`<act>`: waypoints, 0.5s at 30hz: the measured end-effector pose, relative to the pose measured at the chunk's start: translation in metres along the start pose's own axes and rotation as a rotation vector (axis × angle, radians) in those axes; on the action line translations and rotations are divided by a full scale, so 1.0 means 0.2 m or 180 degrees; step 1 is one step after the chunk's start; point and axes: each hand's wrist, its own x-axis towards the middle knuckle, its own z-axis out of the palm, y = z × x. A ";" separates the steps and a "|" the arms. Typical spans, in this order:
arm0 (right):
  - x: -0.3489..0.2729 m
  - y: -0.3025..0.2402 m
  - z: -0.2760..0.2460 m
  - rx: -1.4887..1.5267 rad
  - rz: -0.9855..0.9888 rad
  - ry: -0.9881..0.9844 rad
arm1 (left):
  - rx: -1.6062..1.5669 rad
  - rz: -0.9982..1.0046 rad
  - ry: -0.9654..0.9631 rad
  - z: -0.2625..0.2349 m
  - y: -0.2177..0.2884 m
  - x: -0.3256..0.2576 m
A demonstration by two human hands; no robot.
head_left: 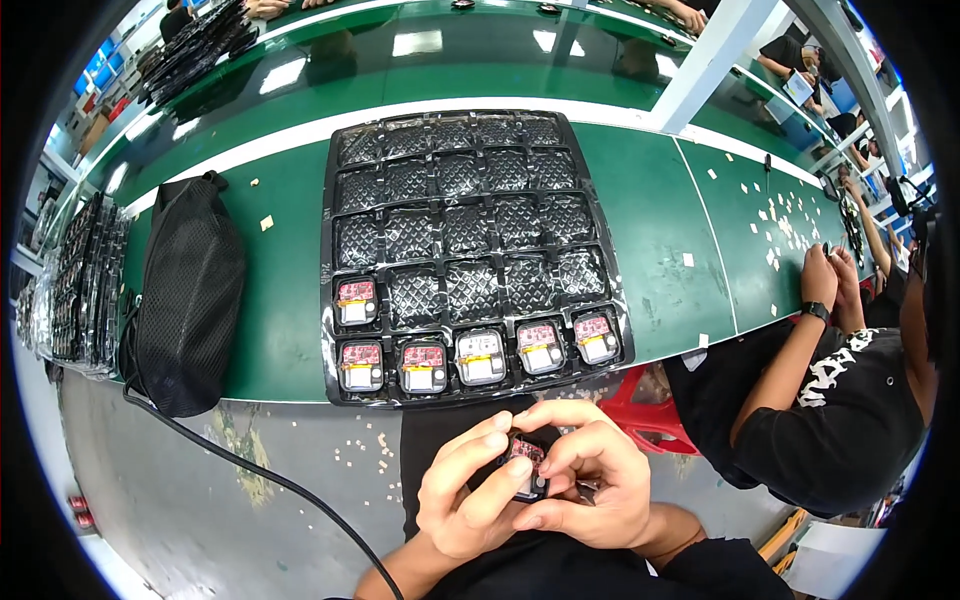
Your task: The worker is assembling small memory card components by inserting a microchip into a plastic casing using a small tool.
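Both hands come together over my lap, at the near edge of the bench. Between them is a small dark-cased electronic unit (527,457) with a red circuit board facing up. My left hand (462,495) has its fingers closed on the unit's left side, with one fingertip over the board. Curled round the other side, my right hand (600,475) grips the unit too. A small shiny bit shows among the right fingers, too small to name. Just beyond lies a black plastic tray (465,270) of square pockets. Similar units (480,357) fill its near row, and another unit (355,302) sits behind at the left.
A black mesh bag (190,300) lies left of the tray, and a black cable (260,465) hangs from it. Stacked trays (85,290) stand at the far left. On the right, a co-worker (840,400) sits by scattered pale squares (785,225) and a red stool (650,415).
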 end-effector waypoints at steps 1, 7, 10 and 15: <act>0.00 0.00 0.00 0.0019 0.0016 -0.0012 | -0.0215 -0.0193 0.0129 0.00 0.01 0.01; 0.01 0.00 -0.03 -0.0243 0.0117 0.0018 | -0.2800 -0.1879 0.0738 -0.03 0.05 -0.01; 0.02 0.02 -0.04 -0.0867 -0.0178 -0.0044 | -0.2868 -0.1775 0.0450 -0.07 0.01 -0.02; 0.10 -0.08 -0.03 -0.1845 -0.0319 -0.0066 | -0.2889 -0.1934 0.0437 -0.09 0.00 -0.04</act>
